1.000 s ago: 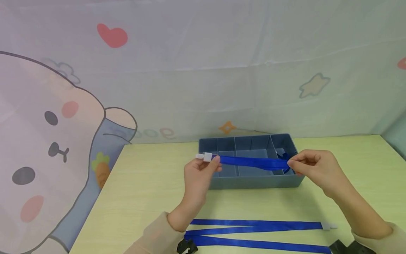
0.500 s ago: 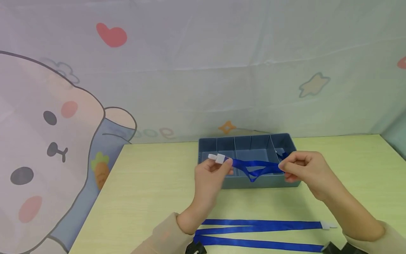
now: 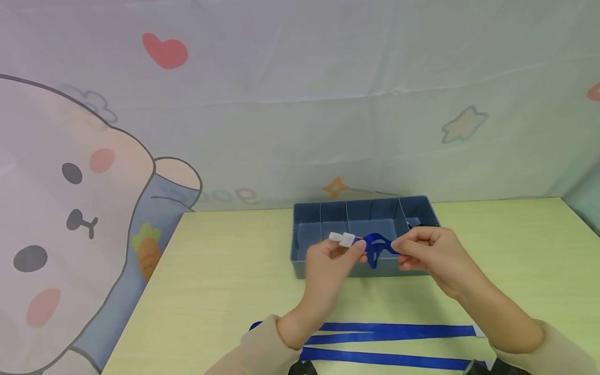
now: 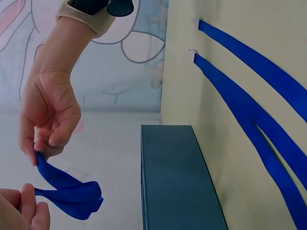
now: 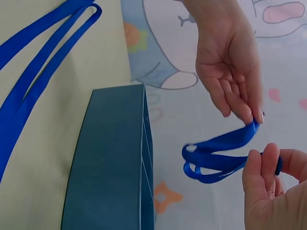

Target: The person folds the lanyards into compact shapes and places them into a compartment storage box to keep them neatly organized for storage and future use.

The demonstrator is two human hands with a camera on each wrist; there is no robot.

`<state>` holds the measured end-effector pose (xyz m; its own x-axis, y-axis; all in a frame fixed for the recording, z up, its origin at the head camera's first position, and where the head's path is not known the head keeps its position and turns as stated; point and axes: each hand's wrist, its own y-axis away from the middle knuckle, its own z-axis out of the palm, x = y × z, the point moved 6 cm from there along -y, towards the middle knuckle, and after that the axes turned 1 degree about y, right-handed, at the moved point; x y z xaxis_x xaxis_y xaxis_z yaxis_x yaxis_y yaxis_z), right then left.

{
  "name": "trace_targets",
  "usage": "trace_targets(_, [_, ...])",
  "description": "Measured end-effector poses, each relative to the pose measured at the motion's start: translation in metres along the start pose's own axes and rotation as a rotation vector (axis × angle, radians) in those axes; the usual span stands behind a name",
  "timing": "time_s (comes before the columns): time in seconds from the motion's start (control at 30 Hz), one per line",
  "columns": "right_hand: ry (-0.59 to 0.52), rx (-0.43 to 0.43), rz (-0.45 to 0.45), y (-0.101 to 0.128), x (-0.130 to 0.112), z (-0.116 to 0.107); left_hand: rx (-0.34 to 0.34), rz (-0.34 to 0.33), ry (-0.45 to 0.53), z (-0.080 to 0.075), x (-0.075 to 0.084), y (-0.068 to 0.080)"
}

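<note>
In the head view, the left hand (image 3: 330, 271) pinches the blue strap (image 3: 375, 245) close to its white clip (image 3: 347, 239), which sticks out past the fingertips. The right hand (image 3: 433, 258) pinches the same strap on its other side. The strap is in the air between the 2 hands, and from here it overlaps the divided box (image 3: 300, 268) on the table (image 3: 225, 271). Other straps (image 3: 384, 359) lie nearer to the person.

In the left wrist view, both hands' fingers are clamped on the strap; 2 white ends (image 4: 195, 56) show on the table.

In the right wrist view, the strap bends into rounded loops, apart from the box.
</note>
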<state>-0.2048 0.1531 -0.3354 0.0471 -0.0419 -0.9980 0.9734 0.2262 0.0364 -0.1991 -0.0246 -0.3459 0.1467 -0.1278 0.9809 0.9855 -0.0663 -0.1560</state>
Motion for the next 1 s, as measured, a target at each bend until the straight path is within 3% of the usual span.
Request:
trace_targets(0.37, [-0.042, -0.027, 0.015, 0.001, 0.0, 0.018, -0.08, 0.032, 0.044, 0.016, -0.001, 0.002])
trace_targets(0.7, [-0.095, 0.002, 0.042, 0.0, 0.004, 0.021, -0.089, 0.05, 0.051, 0.018, -0.005, 0.004])
trace_targets(1.0, [-0.075, -0.122, -0.058, 0.0, 0.004, 0.021, -0.054, 0.026, 0.064, 0.014, -0.009, 0.003])
